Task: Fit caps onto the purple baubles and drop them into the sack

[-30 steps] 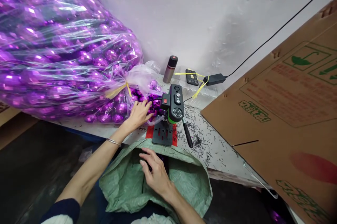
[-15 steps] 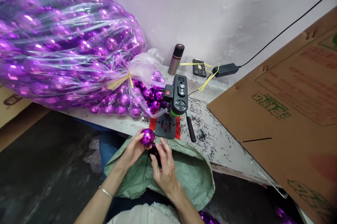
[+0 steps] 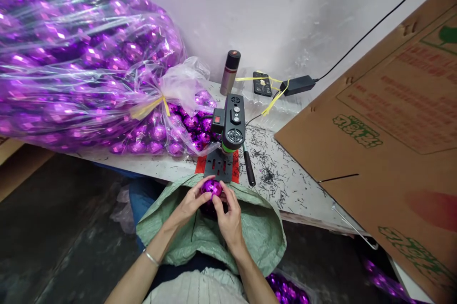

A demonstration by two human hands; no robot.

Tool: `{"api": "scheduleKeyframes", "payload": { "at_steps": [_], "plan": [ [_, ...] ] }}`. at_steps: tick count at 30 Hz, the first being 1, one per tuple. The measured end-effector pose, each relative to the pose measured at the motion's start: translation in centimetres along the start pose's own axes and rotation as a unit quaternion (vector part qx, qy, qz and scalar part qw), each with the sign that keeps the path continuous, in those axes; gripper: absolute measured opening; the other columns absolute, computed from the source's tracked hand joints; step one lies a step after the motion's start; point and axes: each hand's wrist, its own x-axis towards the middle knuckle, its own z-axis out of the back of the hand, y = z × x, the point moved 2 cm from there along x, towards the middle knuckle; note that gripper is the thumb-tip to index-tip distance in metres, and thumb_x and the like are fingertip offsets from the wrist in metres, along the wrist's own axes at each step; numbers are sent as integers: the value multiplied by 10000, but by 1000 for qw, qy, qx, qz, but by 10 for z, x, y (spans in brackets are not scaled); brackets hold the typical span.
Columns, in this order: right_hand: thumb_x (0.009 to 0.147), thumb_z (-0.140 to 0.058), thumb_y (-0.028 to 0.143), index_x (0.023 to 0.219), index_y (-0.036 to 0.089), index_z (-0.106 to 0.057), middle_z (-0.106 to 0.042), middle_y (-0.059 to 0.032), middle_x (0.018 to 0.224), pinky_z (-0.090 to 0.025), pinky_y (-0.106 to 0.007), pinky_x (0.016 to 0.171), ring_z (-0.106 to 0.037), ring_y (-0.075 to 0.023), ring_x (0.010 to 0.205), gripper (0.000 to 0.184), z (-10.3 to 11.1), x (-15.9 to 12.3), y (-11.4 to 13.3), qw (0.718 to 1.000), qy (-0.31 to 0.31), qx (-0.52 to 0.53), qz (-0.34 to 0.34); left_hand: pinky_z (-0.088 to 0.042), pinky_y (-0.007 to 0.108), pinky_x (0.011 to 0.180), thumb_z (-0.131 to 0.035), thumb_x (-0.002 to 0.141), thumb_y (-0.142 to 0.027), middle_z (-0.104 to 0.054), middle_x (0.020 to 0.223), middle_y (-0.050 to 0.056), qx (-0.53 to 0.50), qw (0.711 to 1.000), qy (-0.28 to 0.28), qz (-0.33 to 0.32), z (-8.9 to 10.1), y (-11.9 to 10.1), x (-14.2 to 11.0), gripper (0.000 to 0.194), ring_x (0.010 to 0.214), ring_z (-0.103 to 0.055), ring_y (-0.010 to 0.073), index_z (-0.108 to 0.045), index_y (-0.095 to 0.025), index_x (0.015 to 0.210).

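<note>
Both hands meet over the mouth of a green woven sack (image 3: 250, 232) in my lap. My left hand (image 3: 189, 206) and my right hand (image 3: 228, 216) together pinch a shiny purple faceted ball (image 3: 212, 187) between their fingertips. Under the ball something dark shows inside the sack. Just beyond the hands, a small black bench press machine (image 3: 230, 128) stands on a black plate over a red mat at the table's edge.
A huge clear bag of purple balls (image 3: 71, 56) covers the table's left, its opened end beside the machine. A dark spray can (image 3: 229, 72), a black remote and a power adapter (image 3: 294, 85) sit near the wall. A large cardboard sheet (image 3: 385, 142) leans at right. Black shavings litter the table.
My left hand took a purple ball from the open bag and brought it down to the sack. My right hand rose to meet it; now both grip the ball.
</note>
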Motion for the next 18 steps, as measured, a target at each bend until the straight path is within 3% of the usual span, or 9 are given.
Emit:
{"api": "scheduleKeyframes", "payload": {
  "at_steps": [2, 6, 9, 13, 18],
  "plan": [
    [990, -539, 440, 1280, 215, -684, -744, -114, 1207, -628, -326, 898, -733, -194, 1054, 395, 3, 4, -2, 1000, -1, 19, -15, -544, 399, 1006, -911, 640, -545, -752, 1153, 113, -66, 997, -22, 17, -1, 0, 12, 656, 1098, -706, 294, -733, -198, 1167],
    [991, -538, 396, 1201, 213, -723, -759, -110, 1185, -618, -342, 936, -728, -196, 1083, 334, 9, 4, -8, 1000, -11, 23, -9, -586, 319, 824, -831, 691, -660, -771, 1015, 91, -121, 982, -144, 1, -1, -6, 40, 600, 928, -734, 225, -733, -167, 1019],
    [983, -549, 361, 1157, 226, -741, -773, -100, 1135, -624, -341, 933, -738, -199, 1069, 292, 12, -3, -11, 1000, 0, 9, 12, -566, 288, 793, -825, 710, -617, -773, 975, 67, -42, 976, -209, -47, -1, -12, 59, 583, 920, -723, 208, -722, -176, 1077],
    [992, -531, 335, 1167, 236, -737, -778, -93, 1113, -643, -305, 867, -755, -189, 1029, 287, 15, -17, -15, 999, 25, -6, 20, -526, 361, 973, -837, 708, -536, -772, 1086, 74, 82, 966, -229, -90, -1, -10, 76, 589, 1046, -707, 236, -702, -190, 1165],
    [1007, -512, 338, 1164, 235, -734, -778, -87, 1117, -636, -299, 901, -754, -181, 1048, 291, 18, -27, -23, 999, 37, -29, 19, -472, 458, 1056, -865, 708, -479, -745, 1166, 112, 286, 915, -248, -140, 1, -2, 80, 634, 1154, -673, 308, -671, -210, 1248]
  ]
}}
